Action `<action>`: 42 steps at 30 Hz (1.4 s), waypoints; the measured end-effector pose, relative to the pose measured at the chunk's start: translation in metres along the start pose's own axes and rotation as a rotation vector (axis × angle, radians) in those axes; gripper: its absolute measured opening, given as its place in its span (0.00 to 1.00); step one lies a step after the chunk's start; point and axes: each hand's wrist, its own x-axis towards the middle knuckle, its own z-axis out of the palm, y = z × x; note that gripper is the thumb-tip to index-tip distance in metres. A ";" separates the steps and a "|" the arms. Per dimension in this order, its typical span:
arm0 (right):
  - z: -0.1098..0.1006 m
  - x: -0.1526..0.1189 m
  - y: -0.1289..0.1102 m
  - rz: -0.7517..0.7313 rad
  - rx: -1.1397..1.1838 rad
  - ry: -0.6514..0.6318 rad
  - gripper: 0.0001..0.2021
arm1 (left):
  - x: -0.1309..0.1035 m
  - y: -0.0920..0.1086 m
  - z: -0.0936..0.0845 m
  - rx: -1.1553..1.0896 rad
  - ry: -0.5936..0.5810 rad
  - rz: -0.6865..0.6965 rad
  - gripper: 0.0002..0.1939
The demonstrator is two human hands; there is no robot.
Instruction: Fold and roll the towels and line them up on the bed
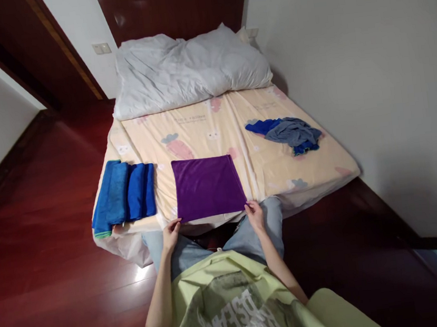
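Note:
A purple towel (208,187) lies flat in a rectangle at the near edge of the bed. Its near left corner is pinched by my left hand (172,234), and its near right corner by my right hand (254,215). To the left rest several folded blue towels (134,191) side by side, the leftmost with a green edge. On the right side of the bed is a crumpled pile of blue and grey cloths (292,132).
The bed (210,127) has a cream sheet with a carrot pattern. A white quilt (191,68) is bunched against the dark wooden headboard (175,7). A wall (372,86) stands to the right, and dark red floor (53,247) stretches out on the left.

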 end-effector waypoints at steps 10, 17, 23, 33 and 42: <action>-0.011 -0.005 -0.017 0.040 0.131 -0.048 0.27 | -0.001 0.003 0.000 -0.016 0.076 0.053 0.23; -0.011 -0.001 -0.018 -0.050 0.018 0.003 0.21 | -0.001 0.005 -0.001 0.012 0.101 0.092 0.21; -0.013 -0.001 -0.021 -0.068 -0.018 0.007 0.16 | -0.001 0.005 -0.001 0.036 0.093 0.096 0.22; -0.012 -0.006 -0.037 -0.170 -0.123 -0.054 0.16 | 0.001 0.003 -0.001 0.033 0.110 0.105 0.20; -0.045 0.026 -0.030 -0.264 -0.291 -0.352 0.15 | -0.001 0.009 -0.002 0.074 0.080 0.107 0.19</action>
